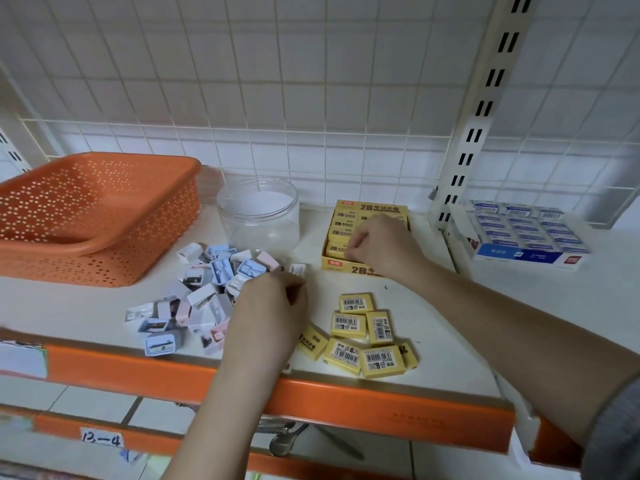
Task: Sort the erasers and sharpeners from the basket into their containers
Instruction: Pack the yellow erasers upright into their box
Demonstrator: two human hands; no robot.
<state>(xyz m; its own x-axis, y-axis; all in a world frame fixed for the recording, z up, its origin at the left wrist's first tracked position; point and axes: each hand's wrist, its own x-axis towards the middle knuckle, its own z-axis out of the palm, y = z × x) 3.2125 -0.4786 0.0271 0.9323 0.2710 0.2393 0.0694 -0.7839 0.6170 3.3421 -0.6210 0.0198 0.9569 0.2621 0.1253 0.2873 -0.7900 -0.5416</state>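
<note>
We see the right hand (381, 247) over the yellow eraser box (367, 233), fingers curled on an eraser there. The left hand (273, 306) rests at the sharpener pile (204, 292), fingers curled, perhaps pinching one. Loose yellow erasers (363, 336) lie near the shelf edge; the orange basket (93, 216) and clear jar (258, 213) stand behind.

A blue-and-white carton (526, 237) of boxed goods sits at the right end of an orange-edged shelf (381, 410), against a white wire grid (277, 81); a handwritten label (102, 437) below reads "12-4".
</note>
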